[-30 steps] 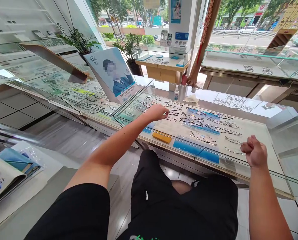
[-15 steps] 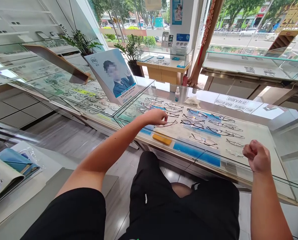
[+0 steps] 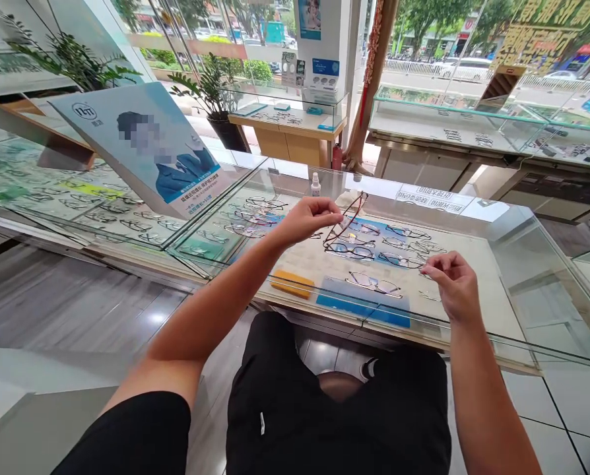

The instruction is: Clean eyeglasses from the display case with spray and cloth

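Observation:
My left hand (image 3: 311, 221) pinches a pair of dark reddish glasses (image 3: 352, 218), which hangs tilted above the glass counter. Further right, my right hand (image 3: 452, 284) has its thumb and fingertips pressed together over the counter; what they hold, if anything, is too small to make out. Below and between my hands, dark-rimmed glasses (image 3: 349, 249) lie among several other pairs. Closer to the front edge are thin-framed glasses (image 3: 373, 284), a yellow case (image 3: 292, 283) and a blue flat sheet (image 3: 347, 297).
A small spray bottle (image 3: 315, 185) and a pale cloth (image 3: 347, 200) are at the back of the counter. A poster board (image 3: 141, 145) leans at the left. Glass edges run round the counter, and my legs are below its front.
My left hand has lifted a pair of glasses off the counter. The fist of my right hand has loosened into a pinch. The view has shifted right.

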A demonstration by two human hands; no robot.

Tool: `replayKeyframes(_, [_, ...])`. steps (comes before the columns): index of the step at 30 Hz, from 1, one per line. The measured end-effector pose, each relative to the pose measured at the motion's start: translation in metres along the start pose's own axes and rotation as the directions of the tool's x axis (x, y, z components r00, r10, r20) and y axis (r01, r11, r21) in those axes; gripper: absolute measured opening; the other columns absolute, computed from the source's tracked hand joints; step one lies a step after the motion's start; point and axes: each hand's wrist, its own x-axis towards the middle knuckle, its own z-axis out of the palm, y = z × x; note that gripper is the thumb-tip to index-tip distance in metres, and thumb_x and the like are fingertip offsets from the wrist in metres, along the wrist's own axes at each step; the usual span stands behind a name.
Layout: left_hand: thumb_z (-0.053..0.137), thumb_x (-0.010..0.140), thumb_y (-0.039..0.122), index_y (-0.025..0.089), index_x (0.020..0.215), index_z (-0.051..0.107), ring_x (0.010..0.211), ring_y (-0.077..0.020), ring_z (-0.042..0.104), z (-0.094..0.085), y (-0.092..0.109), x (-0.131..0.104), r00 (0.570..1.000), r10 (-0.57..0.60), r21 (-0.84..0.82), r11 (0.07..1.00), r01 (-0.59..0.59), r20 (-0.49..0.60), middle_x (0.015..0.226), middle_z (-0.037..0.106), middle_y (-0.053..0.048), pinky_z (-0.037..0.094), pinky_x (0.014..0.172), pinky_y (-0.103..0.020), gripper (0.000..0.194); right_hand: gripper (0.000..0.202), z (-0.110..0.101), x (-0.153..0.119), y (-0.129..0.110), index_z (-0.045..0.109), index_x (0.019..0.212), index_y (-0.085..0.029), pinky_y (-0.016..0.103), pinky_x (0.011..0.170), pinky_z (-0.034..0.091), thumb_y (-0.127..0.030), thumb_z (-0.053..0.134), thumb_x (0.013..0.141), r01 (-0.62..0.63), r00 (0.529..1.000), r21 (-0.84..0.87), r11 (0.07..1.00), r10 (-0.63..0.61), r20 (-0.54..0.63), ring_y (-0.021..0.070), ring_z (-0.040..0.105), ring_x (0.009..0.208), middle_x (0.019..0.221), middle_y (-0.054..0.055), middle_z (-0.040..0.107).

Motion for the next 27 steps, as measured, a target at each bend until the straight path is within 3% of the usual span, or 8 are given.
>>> replayKeyframes(6, [0.086, 0.089, 0.048, 0.021, 0.080, 0.073, 0.069, -0.0120, 0.051, 0.059, -0.011, 0.076, 0.977, 0.182, -0.204, 0.958, -0.202, -0.112, 0.076, 0.063, -0.002, 0.041, 0.066, -0.031, 0.031, 0.041, 0.056, 0.088, -0.025, 0.047, 0.077, -0.026, 0.041, 0.081, 0.059, -0.028, 0.088, 0.081, 0.139, 0.975, 0.032, 0.990, -0.142, 0.173, 0.0188, 0.067, 0.080, 0.082, -0.002, 0.067])
replayKeyframes(11, [0.088, 0.086, 0.048, 0.020, 0.086, 0.074, 0.084, -0.0144, 0.063, 0.080, -0.033, 0.110, 0.966, 0.193, -0.289, 0.928, -0.236, -0.170, 0.088, 0.071, -0.003, 0.051, 0.080, -0.032, 0.032, 0.047, 0.067, 0.143, -0.016, 0.045, 0.077, -0.027, 0.043, 0.086, 0.060, -0.041, 0.089, 0.083, 0.164, 0.961, 0.092, 0.982, -0.180, 0.212, 0.0182, 0.067, 0.077, 0.078, -0.003, 0.065])
replayKeyframes(17, [0.087, 0.087, 0.049, 0.020, 0.089, 0.076, 0.092, -0.0162, 0.069, 0.085, -0.053, 0.103, 0.975, 0.121, -0.361, 0.915, -0.183, -0.187, 0.098, 0.077, -0.005, 0.054, 0.088, -0.034, 0.031, 0.046, 0.063, 0.144, -0.004, 0.046, 0.078, -0.027, 0.043, 0.090, 0.058, -0.043, 0.089, 0.084, 0.152, 0.966, 0.093, 0.984, -0.167, 0.196, 0.0201, 0.070, 0.087, 0.083, -0.002, 0.066])
replayKeyframes(22, [0.087, 0.087, 0.050, 0.020, 0.090, 0.076, 0.093, -0.0180, 0.070, 0.090, -0.055, 0.093, 0.990, 0.065, -0.396, 0.912, -0.109, -0.124, 0.095, 0.079, -0.006, 0.055, 0.090, -0.035, 0.032, 0.046, 0.062, 0.134, 0.001, 0.045, 0.079, -0.027, 0.041, 0.087, 0.056, -0.042, 0.088, 0.087, 0.116, 0.963, 0.046, 0.992, -0.124, 0.238, 0.0202, 0.068, 0.088, 0.086, -0.001, 0.070])
replayKeyframes(27, [0.087, 0.088, 0.050, 0.019, 0.090, 0.076, 0.090, -0.0164, 0.069, 0.090, -0.059, 0.094, 0.992, 0.082, -0.395, 0.912, -0.113, -0.095, 0.092, 0.077, -0.004, 0.054, 0.088, -0.034, 0.032, 0.050, 0.064, 0.132, 0.000, 0.043, 0.080, -0.027, 0.040, 0.081, 0.054, -0.042, 0.090, 0.086, 0.105, 0.964, 0.041, 0.994, -0.112, 0.242, 0.0204, 0.069, 0.087, 0.088, -0.001, 0.075])
